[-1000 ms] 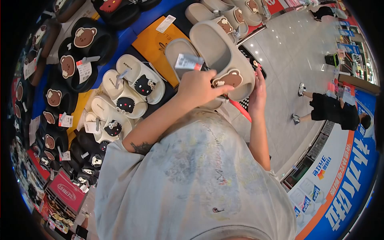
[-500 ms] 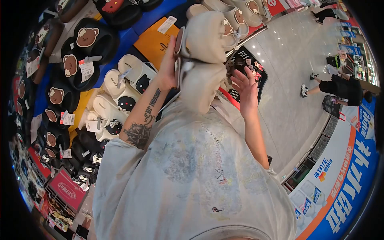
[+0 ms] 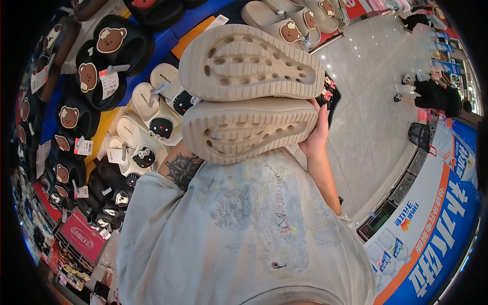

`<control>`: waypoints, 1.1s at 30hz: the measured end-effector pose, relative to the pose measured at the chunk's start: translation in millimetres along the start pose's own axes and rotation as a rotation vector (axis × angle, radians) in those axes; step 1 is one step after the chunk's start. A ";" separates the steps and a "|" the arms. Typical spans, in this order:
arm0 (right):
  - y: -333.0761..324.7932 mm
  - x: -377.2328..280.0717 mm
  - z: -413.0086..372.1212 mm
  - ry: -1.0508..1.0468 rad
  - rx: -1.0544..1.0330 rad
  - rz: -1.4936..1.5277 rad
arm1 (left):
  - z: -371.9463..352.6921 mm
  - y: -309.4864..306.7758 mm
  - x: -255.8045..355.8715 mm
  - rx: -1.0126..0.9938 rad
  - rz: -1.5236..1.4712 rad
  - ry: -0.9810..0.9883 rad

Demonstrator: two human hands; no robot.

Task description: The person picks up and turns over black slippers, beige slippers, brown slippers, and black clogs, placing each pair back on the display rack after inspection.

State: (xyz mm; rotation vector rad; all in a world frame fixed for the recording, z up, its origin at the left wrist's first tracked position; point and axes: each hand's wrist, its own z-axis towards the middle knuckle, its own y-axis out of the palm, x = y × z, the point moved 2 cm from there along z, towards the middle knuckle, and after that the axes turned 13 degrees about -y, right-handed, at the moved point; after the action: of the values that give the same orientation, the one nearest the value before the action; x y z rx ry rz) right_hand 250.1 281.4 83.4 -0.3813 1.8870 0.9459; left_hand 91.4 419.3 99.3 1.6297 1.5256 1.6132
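Swung over since half a second ago, that pair of beige slides point(image 3: 251, 91) shows its ribbed, hole-dotted soles, up in front of the shopper's pale shirt point(image 3: 244, 218). Their long axes run nearly left to right, broad ends leftward, narrow ends rightward, one slide just beyond the other. I can see the right hand point(image 3: 317, 132) partly curled, cupping the narrow end of the nearer slide. As for the left hand, I can't tell its grip: slides hide it, leaving a tattooed forearm point(image 3: 182, 170) beside the cream slides point(image 3: 146, 104).
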 end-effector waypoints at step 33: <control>11.7 -73.8 19.6 -1.018 -0.099 -1.090 | 52.9 22.0 7.0 0.424 1.615 -0.081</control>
State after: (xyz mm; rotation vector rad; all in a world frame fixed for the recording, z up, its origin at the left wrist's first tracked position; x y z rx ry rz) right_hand 291.5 294.2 147.3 -0.7049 0.5206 0.3199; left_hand 145.0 439.1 107.2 3.5170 0.2082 1.6837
